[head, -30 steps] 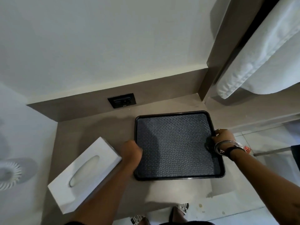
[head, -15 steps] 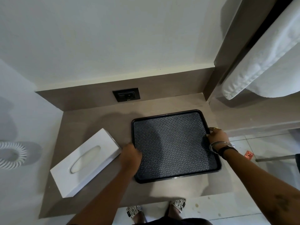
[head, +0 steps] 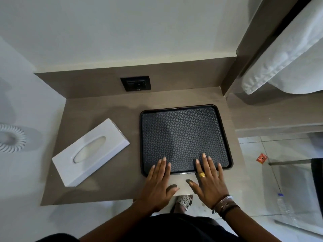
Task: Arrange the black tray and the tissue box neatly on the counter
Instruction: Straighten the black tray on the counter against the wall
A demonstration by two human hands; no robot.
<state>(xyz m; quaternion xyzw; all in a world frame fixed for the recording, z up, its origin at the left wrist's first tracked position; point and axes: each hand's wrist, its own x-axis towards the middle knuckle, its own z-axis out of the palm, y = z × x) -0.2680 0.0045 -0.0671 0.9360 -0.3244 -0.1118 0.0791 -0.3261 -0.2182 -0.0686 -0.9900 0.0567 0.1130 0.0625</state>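
Observation:
The black tray (head: pixel 185 137), square with a patterned mat inside, lies flat on the right half of the brown counter (head: pixel 104 109), its sides roughly parallel to the counter's edges. My left hand (head: pixel 158 184) and my right hand (head: pixel 208 179) rest flat with fingers spread over the tray's near rim, fingertips on the mat, holding nothing. The white tissue box (head: pixel 90 151) lies left of the tray, turned diagonally, its oval slot facing up. Neither hand touches it.
A dark wall socket (head: pixel 135 83) sits in the backsplash behind the counter. A brown post (head: pixel 244 55) bounds the counter's far right corner, with white towels (head: pixel 286 56) hanging beyond it. A coiled white cord (head: pixel 10 137) hangs on the left wall. A plastic bottle (head: pixel 285 209) lies on the tiled floor.
Both hands have let go of the tray's left and right sides and now lie flat on its near edge. The tray sits squarer to the counter. The tissue box stays in place.

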